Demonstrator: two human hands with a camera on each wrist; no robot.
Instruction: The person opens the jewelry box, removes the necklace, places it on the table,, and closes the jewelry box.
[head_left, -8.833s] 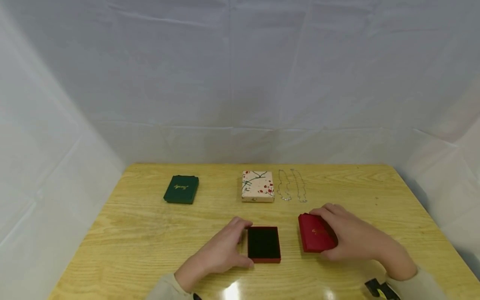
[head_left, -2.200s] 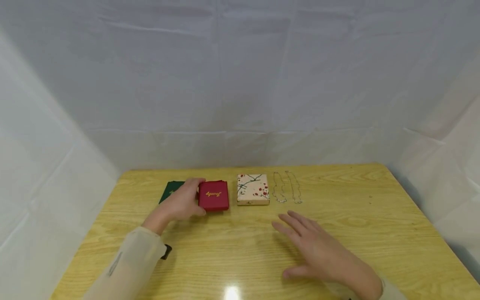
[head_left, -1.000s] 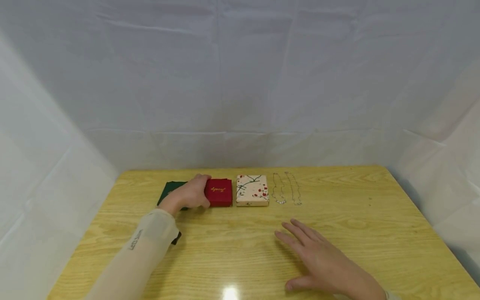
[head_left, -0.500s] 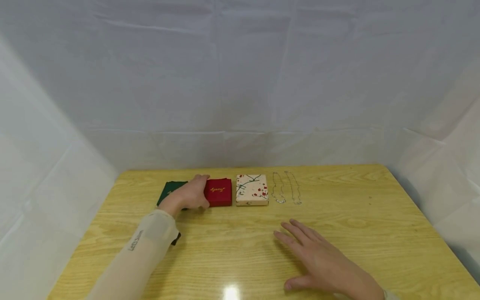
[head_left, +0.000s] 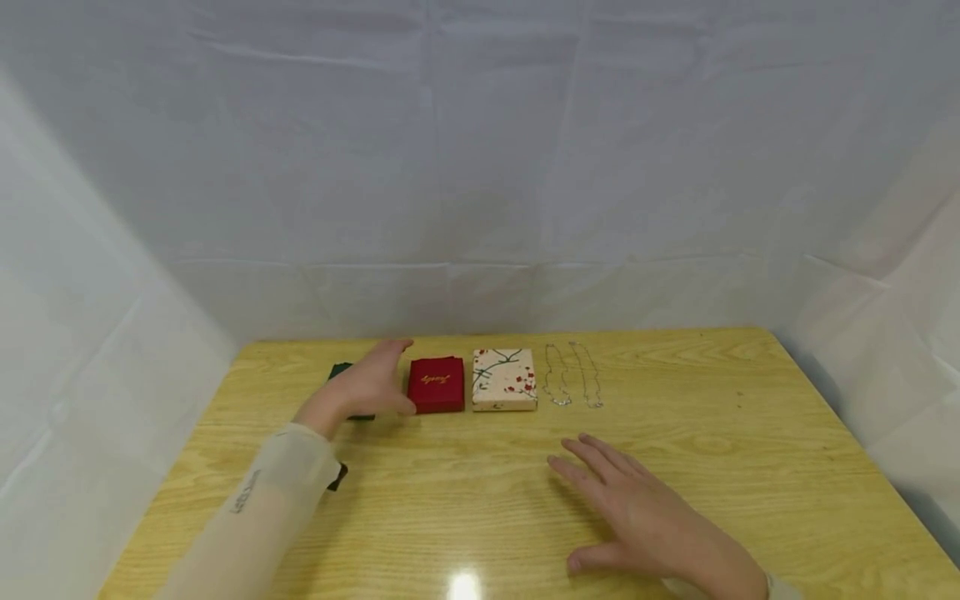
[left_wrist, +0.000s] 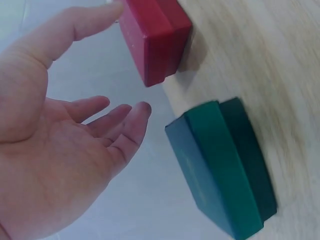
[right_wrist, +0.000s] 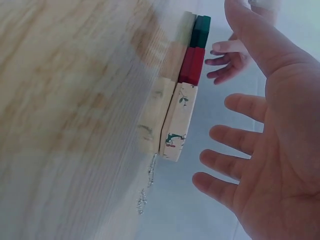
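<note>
My left hand [head_left: 358, 388] hovers with spread fingers just left of the red jewelry box [head_left: 437, 385], its thumb near the box's front left corner. Partly covered by that hand in the head view is the green jewelry box [left_wrist: 220, 170], which shows whole-sided in the left wrist view. The red box is closed and has gold lettering on its lid. To its right lies a cream box with a floral print [head_left: 505, 380]. My right hand [head_left: 637, 517] is held over the front right of the table, fingers apart, holding nothing.
Two thin silver chain necklaces [head_left: 557, 375] lie side by side, right of the floral box. The wooden table [head_left: 712, 433] has white cloth [head_left: 480, 167] behind it and at both sides. A bright light reflection shows near the front edge.
Earlier the red box was apart, base and lid in separate hands. Closed, it was slid right beside the floral box by my left hand, which has now let go and drawn back left.
</note>
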